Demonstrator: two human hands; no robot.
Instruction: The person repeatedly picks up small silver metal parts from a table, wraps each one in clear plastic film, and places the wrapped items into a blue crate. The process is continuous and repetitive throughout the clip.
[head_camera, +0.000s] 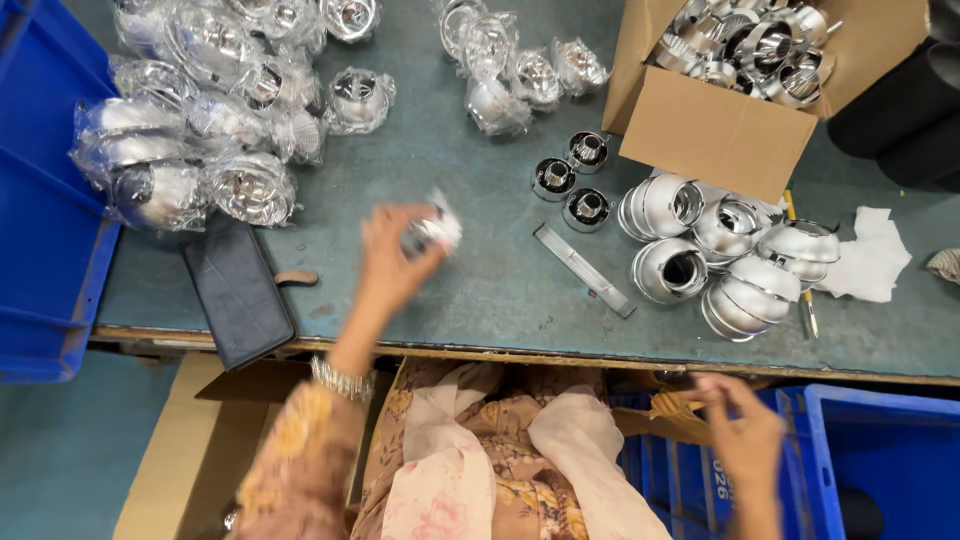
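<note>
Left hand (390, 262) closes its grip on a small bagged chrome part (432, 232) just above the desk (480, 280), near the bagged pile (200, 120). Right hand (745, 435) hangs loosely open, empty, over the blue crate (880, 450). Best practice, judged: pinch the wrap firmly, keeping film taut.

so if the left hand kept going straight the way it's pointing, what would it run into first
The left hand, holding a small wrapped part, points up and slightly right across the table. Bare tabletop comes first, then probably the bagged chrome parts near the far edge; depth is unclear.
</note>
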